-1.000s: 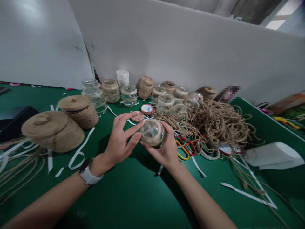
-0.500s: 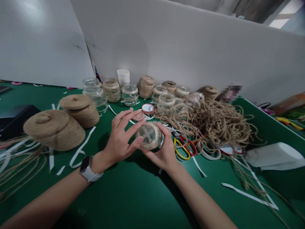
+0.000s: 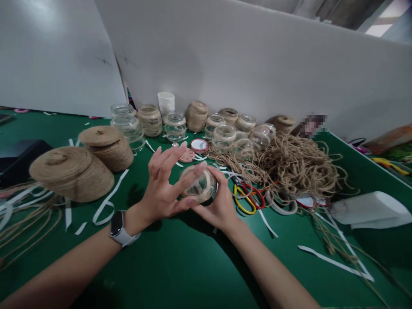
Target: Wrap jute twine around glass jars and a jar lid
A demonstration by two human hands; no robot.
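Observation:
Between my hands a small clear glass jar (image 3: pixel 206 191) is tipped so its round base faces me, with a beige band near its edge. Pale tape strips cross the base, partly covered by a finger. My right hand (image 3: pixel 219 199) wraps the jar's right side, thumb below and fingers behind. My left hand (image 3: pixel 165 184) has its index finger laid across the base and its thumb against the lower edge; the other fingers stick up, spread. Just beyond lie a pink-red jar lid (image 3: pixel 186 155) and a white-faced lid (image 3: pixel 200 146). Yellow-and-red-handled scissors (image 3: pixel 246 201) lie to the right.
Twine-wrapped lidded jars (image 3: pixel 72 176) stand left. Several glass jars (image 3: pixel 175 126) and stacked white cups (image 3: pixel 166 102) line the back by a grey partition (image 3: pixel 225 56). Tangled twine (image 3: pixel 296 167), a tape roll (image 3: pixel 285 205) and a white foam roll (image 3: pixel 373 210) lie right. Paper strips litter the green table (image 3: pixel 180 266).
My left index finger has come down across the jar's base, covering part of the tape cross. The jar has shifted slightly left and turned a little in my right hand.

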